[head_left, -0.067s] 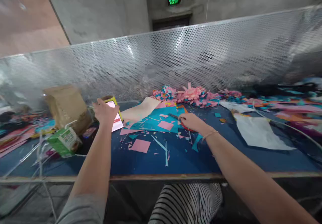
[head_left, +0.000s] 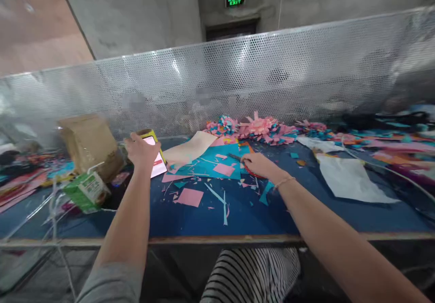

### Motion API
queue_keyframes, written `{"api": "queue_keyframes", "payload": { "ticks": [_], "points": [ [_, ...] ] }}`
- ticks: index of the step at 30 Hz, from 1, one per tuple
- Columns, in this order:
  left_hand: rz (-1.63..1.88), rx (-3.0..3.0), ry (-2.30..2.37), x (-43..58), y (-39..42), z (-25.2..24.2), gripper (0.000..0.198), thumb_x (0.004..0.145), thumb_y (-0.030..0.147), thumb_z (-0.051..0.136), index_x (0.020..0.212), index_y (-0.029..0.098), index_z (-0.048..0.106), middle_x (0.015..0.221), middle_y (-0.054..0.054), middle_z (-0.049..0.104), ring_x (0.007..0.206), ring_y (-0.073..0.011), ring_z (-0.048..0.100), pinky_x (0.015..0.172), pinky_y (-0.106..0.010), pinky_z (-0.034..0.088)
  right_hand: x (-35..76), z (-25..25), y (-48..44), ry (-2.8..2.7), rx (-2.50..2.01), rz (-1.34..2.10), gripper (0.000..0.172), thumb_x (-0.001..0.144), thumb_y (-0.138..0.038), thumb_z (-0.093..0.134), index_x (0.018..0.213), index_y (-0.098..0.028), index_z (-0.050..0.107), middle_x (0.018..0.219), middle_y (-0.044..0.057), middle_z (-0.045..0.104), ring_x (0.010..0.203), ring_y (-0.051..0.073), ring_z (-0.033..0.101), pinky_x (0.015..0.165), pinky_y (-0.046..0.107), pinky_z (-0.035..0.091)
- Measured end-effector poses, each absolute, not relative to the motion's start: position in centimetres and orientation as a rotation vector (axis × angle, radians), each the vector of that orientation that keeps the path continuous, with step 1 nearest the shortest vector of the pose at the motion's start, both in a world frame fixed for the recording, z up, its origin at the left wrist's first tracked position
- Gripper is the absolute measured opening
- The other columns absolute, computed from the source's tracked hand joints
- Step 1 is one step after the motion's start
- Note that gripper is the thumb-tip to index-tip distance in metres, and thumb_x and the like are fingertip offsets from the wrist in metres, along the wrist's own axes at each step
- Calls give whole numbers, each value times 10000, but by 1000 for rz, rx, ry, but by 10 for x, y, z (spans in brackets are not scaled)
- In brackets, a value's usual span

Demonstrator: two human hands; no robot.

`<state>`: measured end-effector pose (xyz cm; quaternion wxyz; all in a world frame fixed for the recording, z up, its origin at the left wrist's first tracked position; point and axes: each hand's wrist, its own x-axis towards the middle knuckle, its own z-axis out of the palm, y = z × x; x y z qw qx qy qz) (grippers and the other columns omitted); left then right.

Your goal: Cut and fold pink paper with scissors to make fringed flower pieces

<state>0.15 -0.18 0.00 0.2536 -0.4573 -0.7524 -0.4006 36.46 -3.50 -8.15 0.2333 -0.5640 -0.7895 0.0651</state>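
Observation:
My left hand [head_left: 141, 152] is at a phone [head_left: 158, 167] that stands tilted with its screen lit. The thumb lies across the screen and the hand grips the left side; some fingers are hidden. Behind the phone shows a yellow-edged object [head_left: 149, 134] that I cannot make out. My right hand [head_left: 256, 163] is closed around the red handles of a pair of scissors [head_left: 234, 157], whose dark blades point left over a blue sheet [head_left: 204, 160]. Small pink pieces and thin offcuts lie on that sheet. A pink square [head_left: 190, 197] rests nearer the table's front edge.
Pink and blue fringed pompoms [head_left: 258, 128] sit along the perforated metal screen [head_left: 272, 76]. At left stand a brown paper bag [head_left: 90, 142] and a green carton [head_left: 86, 193]. A white sheet [head_left: 350, 178] and a cable [head_left: 384, 169] lie right on the blue table [head_left: 244, 223].

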Motion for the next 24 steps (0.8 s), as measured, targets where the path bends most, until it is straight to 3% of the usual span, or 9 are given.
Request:
{"api": "queue_keyframes", "payload": {
  "ticks": [16, 24],
  "points": [
    [-1074, -1349, -1976, 12, -9, -7, 749, 643, 421, 577, 1250, 151, 231, 1230, -211, 301, 1118, -381, 357, 808, -512, 417, 366, -85, -34, -2156, -1513, 230, 295, 807, -224, 365, 881, -202, 650, 953, 28, 661, 856, 161, 586, 763, 229, 411],
    [-1270, -1362, -1857, 11, -22, 3, 675, 677, 386, 554, 1236, 110, 294, 1207, -218, 344, 1125, -382, 349, 857, -535, 361, 370, -87, -29, -2157, -1514, 190, 288, 798, -210, 369, 854, -204, 651, 909, 32, 657, 833, 157, 583, 744, 231, 407]
  ]
}}
